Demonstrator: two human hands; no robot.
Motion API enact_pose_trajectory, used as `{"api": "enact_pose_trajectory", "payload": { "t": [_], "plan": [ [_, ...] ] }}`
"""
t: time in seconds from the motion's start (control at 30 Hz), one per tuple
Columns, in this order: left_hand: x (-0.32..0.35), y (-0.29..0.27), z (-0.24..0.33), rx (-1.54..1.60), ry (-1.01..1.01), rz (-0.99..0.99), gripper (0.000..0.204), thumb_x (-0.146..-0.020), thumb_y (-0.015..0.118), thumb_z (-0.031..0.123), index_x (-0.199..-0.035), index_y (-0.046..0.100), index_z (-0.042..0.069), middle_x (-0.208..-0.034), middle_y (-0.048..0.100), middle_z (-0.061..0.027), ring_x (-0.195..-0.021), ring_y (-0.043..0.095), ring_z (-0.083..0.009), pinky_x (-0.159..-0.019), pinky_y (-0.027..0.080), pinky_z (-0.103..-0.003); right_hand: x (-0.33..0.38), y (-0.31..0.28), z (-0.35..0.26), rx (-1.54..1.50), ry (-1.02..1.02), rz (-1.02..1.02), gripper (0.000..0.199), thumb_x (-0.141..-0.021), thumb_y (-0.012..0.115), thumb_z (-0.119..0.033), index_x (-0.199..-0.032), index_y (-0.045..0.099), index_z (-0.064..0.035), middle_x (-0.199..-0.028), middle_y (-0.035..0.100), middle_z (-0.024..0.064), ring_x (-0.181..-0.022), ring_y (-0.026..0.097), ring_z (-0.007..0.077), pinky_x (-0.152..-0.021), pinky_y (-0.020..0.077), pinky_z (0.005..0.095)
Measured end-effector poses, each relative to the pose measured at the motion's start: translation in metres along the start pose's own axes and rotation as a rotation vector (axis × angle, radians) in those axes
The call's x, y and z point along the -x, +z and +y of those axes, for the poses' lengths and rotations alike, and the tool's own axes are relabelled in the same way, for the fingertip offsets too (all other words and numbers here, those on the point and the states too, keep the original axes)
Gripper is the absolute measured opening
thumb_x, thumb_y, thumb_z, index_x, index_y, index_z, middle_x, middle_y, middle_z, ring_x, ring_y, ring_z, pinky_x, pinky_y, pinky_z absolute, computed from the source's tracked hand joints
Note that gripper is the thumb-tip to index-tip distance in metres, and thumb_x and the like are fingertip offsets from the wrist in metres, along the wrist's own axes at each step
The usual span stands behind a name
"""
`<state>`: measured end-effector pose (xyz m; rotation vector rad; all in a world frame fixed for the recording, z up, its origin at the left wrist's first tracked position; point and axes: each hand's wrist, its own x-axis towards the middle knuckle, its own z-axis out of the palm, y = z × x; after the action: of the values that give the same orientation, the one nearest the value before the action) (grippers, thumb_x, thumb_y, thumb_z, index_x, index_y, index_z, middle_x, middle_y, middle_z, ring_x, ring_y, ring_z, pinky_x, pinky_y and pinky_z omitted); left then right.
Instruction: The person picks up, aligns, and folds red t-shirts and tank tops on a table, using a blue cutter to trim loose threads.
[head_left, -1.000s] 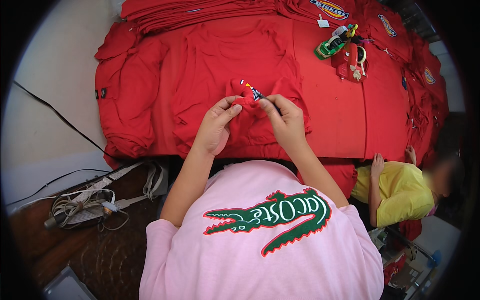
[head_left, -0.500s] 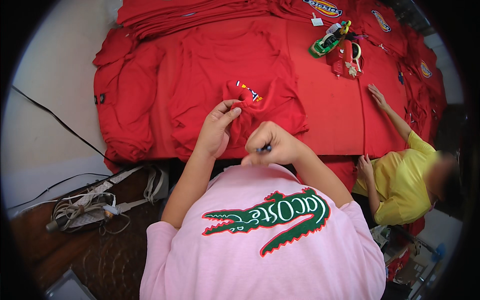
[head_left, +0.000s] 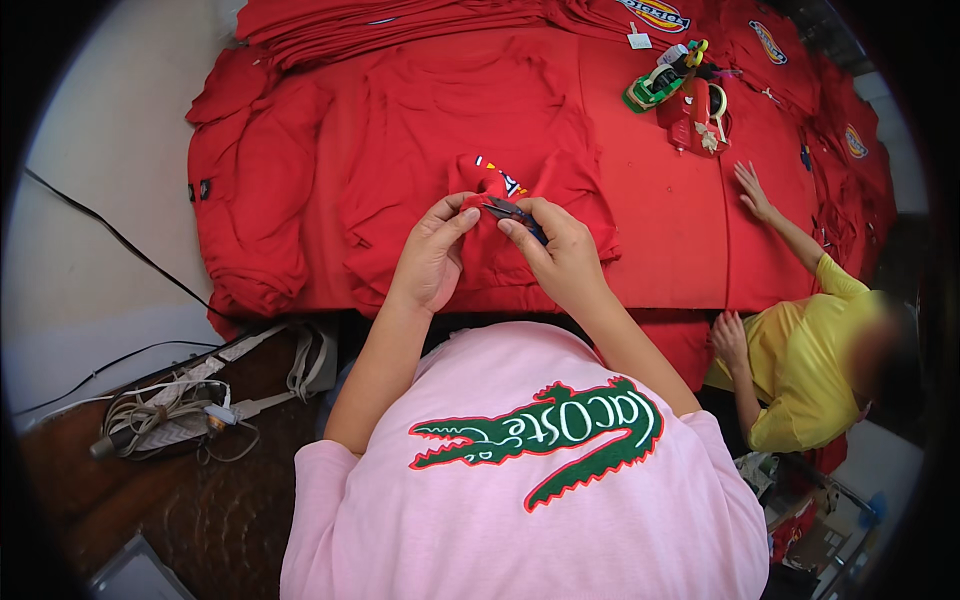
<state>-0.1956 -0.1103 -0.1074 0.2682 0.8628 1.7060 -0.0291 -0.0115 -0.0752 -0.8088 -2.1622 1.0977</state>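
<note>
Here the left hand pinches a fold of the red garment on the desk, fingers closed on cloth. The right hand grips small snips; tape dispensers lie at one o'clock.

Two hands, left and right, pinch one red shirt; between the fingertips is one small cutter, perhaps thread snips. Beyond the fingers lie two tape dispensers. One coiled cable.
</note>
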Motion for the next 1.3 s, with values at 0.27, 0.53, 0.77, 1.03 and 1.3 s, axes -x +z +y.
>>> {"api": "enact_pose_trajectory", "payload": {
  "t": [0.27, 0.53, 0.77, 1.03, 1.3],
  "plan": [
    [0.001, -0.005, 0.005, 0.027, -0.075, -0.016, 0.021, -0.101, 0.067, 0.008, -0.121, 0.071, 0.005, -0.116, 0.073, -0.0022, -0.111, 0.066, -0.0104, -0.100, 0.050, -0.027, -0.005, -0.001, 0.004, 0.074, -0.132, 0.048, 0.024, -0.093, 0.077, -0.023, -0.103, 0.071, -0.0026, -0.088, 0.069, 0.0124, -0.073, 0.068, 0.0291, -0.064, 0.0536, 0.0381],
    [0.001, -0.010, 0.012, -0.061, -0.050, -0.015, 0.019, -0.100, 0.067, 0.006, -0.119, 0.072, 0.004, -0.115, 0.074, -0.0030, -0.108, 0.067, -0.0105, -0.098, 0.051, -0.026, -0.013, -0.012, -0.002, 0.171, -0.164, -0.040, 0.021, -0.092, 0.078, -0.025, -0.099, 0.073, -0.0056, -0.086, 0.069, 0.0091, -0.071, 0.068, 0.0265, -0.061, 0.0531, 0.0368],
    [0.000, -0.012, 0.012, -0.081, -0.059, -0.001, 0.020, -0.101, 0.067, 0.006, -0.119, 0.072, 0.003, -0.114, 0.074, -0.0032, -0.108, 0.067, -0.0103, -0.097, 0.051, -0.026, -0.007, -0.009, 0.005, 0.131, -0.154, 0.010, 0.024, -0.093, 0.079, -0.026, -0.102, 0.073, -0.0040, -0.088, 0.071, 0.0101, -0.067, 0.067, 0.0244, -0.059, 0.0523, 0.0357],
    [0.001, -0.009, 0.012, -0.069, -0.061, -0.022, 0.021, -0.100, 0.067, 0.006, -0.121, 0.071, 0.003, -0.114, 0.074, -0.0031, -0.107, 0.068, -0.0103, -0.097, 0.052, -0.026, -0.006, -0.005, 0.002, 0.117, -0.121, -0.016, 0.025, -0.093, 0.079, -0.025, -0.105, 0.073, -0.0041, -0.086, 0.071, 0.0115, -0.063, 0.066, 0.0223, -0.057, 0.0501, 0.0337],
    [0.001, -0.012, 0.012, -0.041, -0.076, -0.022, 0.021, -0.100, 0.067, 0.006, -0.120, 0.071, 0.004, -0.114, 0.074, -0.0030, -0.108, 0.068, -0.0102, -0.098, 0.052, -0.026, -0.008, -0.004, 0.004, 0.040, -0.086, -0.067, 0.023, -0.095, 0.077, -0.023, -0.105, 0.073, -0.0026, -0.086, 0.070, 0.0125, -0.068, 0.068, 0.0236, -0.062, 0.0518, 0.0348]
  ]
}}
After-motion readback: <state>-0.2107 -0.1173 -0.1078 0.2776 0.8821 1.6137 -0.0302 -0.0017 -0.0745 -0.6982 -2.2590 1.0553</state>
